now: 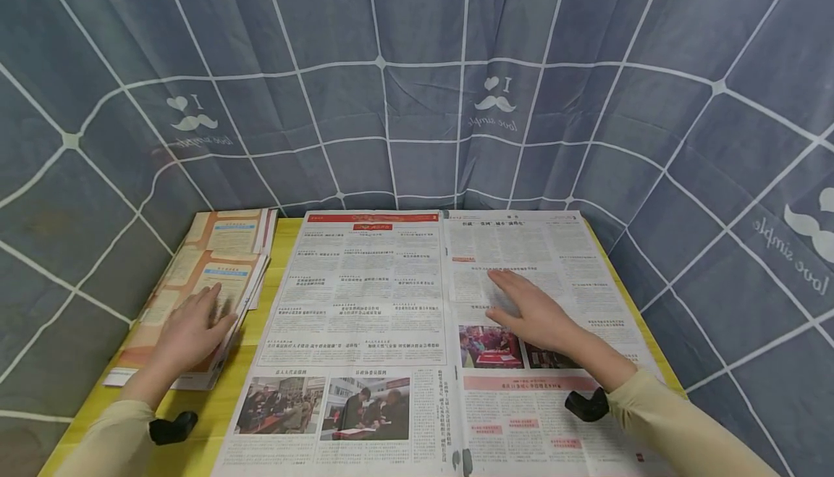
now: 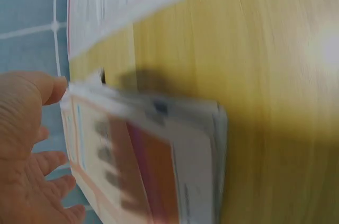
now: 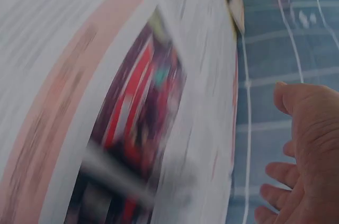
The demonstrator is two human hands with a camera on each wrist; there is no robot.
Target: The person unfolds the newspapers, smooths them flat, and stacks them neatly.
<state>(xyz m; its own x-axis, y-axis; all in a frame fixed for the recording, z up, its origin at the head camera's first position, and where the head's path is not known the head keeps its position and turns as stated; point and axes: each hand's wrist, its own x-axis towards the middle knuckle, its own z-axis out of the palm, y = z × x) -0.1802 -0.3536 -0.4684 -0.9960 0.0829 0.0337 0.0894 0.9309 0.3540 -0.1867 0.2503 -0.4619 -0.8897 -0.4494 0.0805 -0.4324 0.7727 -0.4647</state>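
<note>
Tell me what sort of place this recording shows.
Probably an indoor tabletop workspace, screened off with fabric: a blue-grey grid-patterned curtain hangs behind and along both sides of a yellow wood-grain table, where a newspaper lies spread open beside stacked printed papers.

The left arm enters the head view at the lower left, its pale sleeve ending near the wrist, and reaches upward and slightly right. The left hand lies palm down, fingers loosely extended, thumb spread toward the right. The right arm slants in from the lower right. The right hand, right of centre, points its relaxed fingers to the upper left, thumb apart below them. In each wrist view, the fingers bend gently.
</note>
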